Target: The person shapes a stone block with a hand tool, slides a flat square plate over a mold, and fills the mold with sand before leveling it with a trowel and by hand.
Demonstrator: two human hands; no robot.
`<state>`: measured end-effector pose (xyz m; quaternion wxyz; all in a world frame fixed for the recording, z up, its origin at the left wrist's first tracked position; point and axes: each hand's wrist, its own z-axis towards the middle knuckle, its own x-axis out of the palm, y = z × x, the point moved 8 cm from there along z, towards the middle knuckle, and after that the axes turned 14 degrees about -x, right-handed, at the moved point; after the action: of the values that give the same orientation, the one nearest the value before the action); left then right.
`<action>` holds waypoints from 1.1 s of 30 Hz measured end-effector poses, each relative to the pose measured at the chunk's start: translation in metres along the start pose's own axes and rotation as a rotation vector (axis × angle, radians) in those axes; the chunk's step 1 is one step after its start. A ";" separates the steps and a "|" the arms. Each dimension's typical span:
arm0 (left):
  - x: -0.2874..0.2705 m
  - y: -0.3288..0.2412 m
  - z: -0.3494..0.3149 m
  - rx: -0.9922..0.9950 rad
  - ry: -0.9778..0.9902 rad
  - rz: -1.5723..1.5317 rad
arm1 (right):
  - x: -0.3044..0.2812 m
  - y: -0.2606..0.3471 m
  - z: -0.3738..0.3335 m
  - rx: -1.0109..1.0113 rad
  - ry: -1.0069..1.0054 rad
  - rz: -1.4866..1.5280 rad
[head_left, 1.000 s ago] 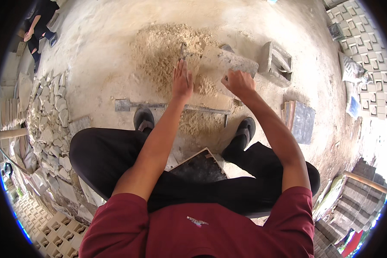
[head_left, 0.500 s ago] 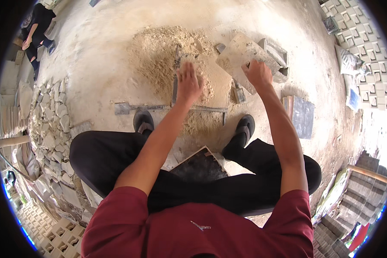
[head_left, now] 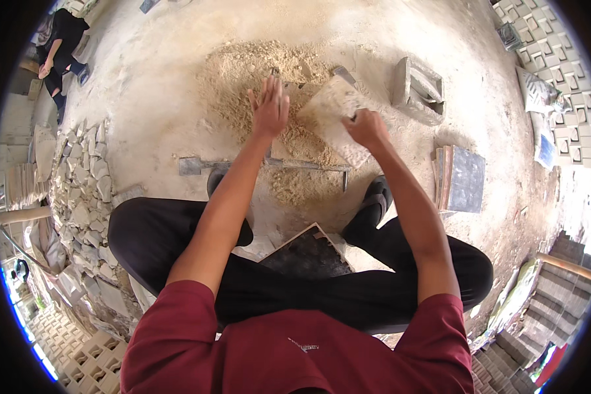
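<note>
My right hand (head_left: 365,127) grips the near edge of a flat sandy slab (head_left: 335,113) and holds it tilted up off the ground. My left hand (head_left: 270,106) is flat, fingers spread, just left of the slab, over a pile of yellowish sand (head_left: 243,85). A metal frame (head_left: 269,163) lies on the ground under my forearms, in front of my black shoes (head_left: 373,203). A dark square tile (head_left: 308,253) sits between my knees.
A grey mould block (head_left: 417,88) stands to the right of the sand. Stacked dark tiles (head_left: 459,178) lie at the right. Broken stone pieces (head_left: 82,197) are heaped at the left. A person in black (head_left: 59,43) crouches at the far upper left. Patterned blocks (head_left: 551,52) line the upper right.
My right hand has lifted and tipped the slab up and drawn it toward the centre. My left hand has come off it and now hovers open beside it.
</note>
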<state>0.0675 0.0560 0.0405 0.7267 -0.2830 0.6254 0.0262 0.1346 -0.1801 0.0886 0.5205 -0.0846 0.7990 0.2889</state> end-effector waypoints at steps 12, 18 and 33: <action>0.027 0.005 -0.052 -0.145 -0.004 0.092 | 0.090 0.093 -0.017 -0.215 0.084 -0.002; 0.025 0.005 -0.033 -0.233 -0.006 0.073 | 0.080 0.096 0.001 -0.242 0.188 -0.027; 0.037 -0.023 -0.071 0.021 0.058 0.199 | 0.088 0.082 -0.003 -0.230 0.025 -0.011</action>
<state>0.0215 -0.0066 0.0105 0.7048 -0.2126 0.6716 0.0836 0.0581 -0.1001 0.0424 0.4990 -0.1515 0.7666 0.3746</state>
